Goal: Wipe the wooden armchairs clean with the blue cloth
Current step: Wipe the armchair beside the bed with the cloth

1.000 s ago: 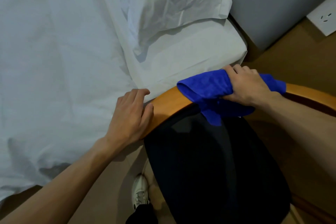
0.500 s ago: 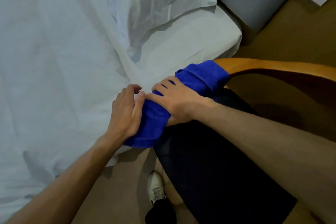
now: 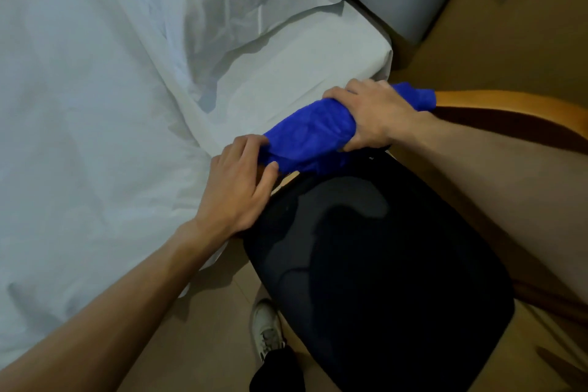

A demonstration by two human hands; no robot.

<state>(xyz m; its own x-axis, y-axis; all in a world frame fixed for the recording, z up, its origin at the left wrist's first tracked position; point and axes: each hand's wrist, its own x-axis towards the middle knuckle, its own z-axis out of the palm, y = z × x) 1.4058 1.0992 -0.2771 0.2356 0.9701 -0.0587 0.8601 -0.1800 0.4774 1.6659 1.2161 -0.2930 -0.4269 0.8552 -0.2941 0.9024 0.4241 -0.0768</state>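
White bed (image 3: 95, 105) beside armchair (image 3: 509, 105).

bed (image 3: 95, 105) crowds the armrest's (image 3: 509, 105) left; its right end lies bare.

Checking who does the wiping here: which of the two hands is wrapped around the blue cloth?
The right hand: its fingers curl over the blue cloth on the wooden rail. The left hand lies flatter, only touching the cloth's lower end.
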